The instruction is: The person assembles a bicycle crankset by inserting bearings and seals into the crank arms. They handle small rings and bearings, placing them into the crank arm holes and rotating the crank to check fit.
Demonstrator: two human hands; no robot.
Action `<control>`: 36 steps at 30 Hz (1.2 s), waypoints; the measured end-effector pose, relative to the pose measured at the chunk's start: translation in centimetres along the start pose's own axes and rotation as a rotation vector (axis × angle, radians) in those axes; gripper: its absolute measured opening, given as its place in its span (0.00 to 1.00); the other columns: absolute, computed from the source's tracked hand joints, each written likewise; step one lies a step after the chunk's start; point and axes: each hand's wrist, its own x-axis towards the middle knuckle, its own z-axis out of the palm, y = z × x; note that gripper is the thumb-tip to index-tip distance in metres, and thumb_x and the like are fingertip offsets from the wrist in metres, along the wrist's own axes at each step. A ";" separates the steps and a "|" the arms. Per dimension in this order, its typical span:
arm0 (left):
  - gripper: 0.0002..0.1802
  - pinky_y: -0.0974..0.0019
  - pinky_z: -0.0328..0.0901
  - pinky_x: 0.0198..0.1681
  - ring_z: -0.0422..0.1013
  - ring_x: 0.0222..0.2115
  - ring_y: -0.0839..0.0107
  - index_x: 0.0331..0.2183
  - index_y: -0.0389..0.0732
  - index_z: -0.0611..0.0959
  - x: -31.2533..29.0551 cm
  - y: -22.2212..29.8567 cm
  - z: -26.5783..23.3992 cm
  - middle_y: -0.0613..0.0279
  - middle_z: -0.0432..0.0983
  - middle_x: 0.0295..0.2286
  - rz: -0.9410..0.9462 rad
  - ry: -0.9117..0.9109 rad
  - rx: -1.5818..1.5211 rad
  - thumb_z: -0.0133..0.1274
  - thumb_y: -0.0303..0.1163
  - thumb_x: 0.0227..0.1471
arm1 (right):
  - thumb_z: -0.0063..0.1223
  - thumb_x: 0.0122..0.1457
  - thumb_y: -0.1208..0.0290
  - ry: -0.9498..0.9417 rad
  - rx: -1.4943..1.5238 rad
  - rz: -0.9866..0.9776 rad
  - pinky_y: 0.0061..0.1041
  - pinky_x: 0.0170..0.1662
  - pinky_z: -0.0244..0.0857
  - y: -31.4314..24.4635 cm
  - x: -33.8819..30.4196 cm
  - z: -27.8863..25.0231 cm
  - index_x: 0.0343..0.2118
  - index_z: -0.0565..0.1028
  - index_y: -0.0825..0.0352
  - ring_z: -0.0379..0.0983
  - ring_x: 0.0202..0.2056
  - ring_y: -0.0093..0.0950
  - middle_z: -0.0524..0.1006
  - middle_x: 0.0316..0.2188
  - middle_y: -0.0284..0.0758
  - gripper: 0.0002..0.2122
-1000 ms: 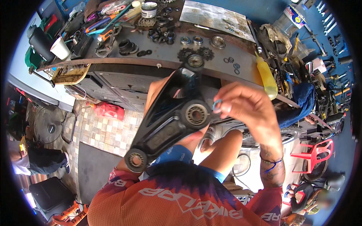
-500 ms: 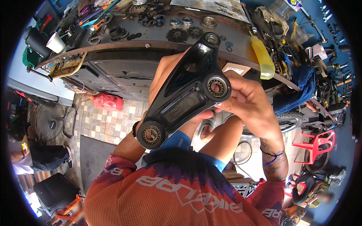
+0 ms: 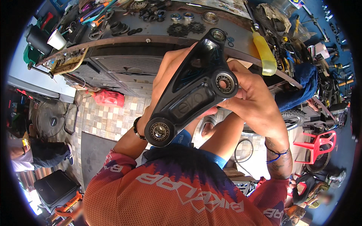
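Between both hands I hold up a glossy black bicycle suspension linkage, tilted from lower left to upper right. Round bearings sit in its ends and its side corner; the caged balls show in the lower-left bearing and the right-hand bearing. My left hand grips it from behind along its left side, most fingers hidden by the part. With fingers bent, my right hand holds the right corner beside its bearing, the thumb near the lower edge.
Ahead is a metal workbench bearing loose bearings, toothed pulley wheels and tools. A yellow squeeze bottle lies at its right edge, a white cup at left. A red container and a red chair stand on the floor.
The linkage and both hands have shifted slightly to the right. Its lower-left bearing, through which light showed before, now looks filled with metal. Both hands keep their hold.
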 end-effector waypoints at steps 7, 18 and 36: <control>0.61 0.59 0.72 0.59 0.73 0.57 0.56 0.65 0.32 0.72 0.1 0.3 0.1 0.47 0.70 0.57 -0.018 -0.001 0.034 0.84 0.41 0.33 | 0.65 0.62 0.75 -0.014 -0.016 0.040 0.23 0.42 0.77 -0.2 -0.1 -0.1 0.41 0.82 0.74 0.78 0.43 0.25 0.74 0.46 0.36 0.09; 0.60 0.60 0.72 0.58 0.73 0.56 0.58 0.65 0.32 0.72 0.0 0.5 0.2 0.47 0.71 0.56 -0.044 -0.016 0.012 0.84 0.40 0.33 | 0.61 0.58 0.83 -0.089 -0.096 0.110 0.26 0.51 0.74 -0.7 0.0 -1.0 0.46 0.80 0.77 0.76 0.49 0.24 0.72 0.50 0.34 0.12; 0.52 0.61 0.71 0.59 0.73 0.56 0.58 0.65 0.32 0.73 -0.2 0.6 0.4 0.48 0.71 0.56 -0.061 -0.044 0.008 0.79 0.31 0.40 | 0.68 0.57 0.73 -0.101 -0.088 0.035 0.28 0.49 0.70 0.5 0.0 -1.4 0.40 0.83 0.73 0.76 0.42 0.27 0.79 0.38 0.37 0.11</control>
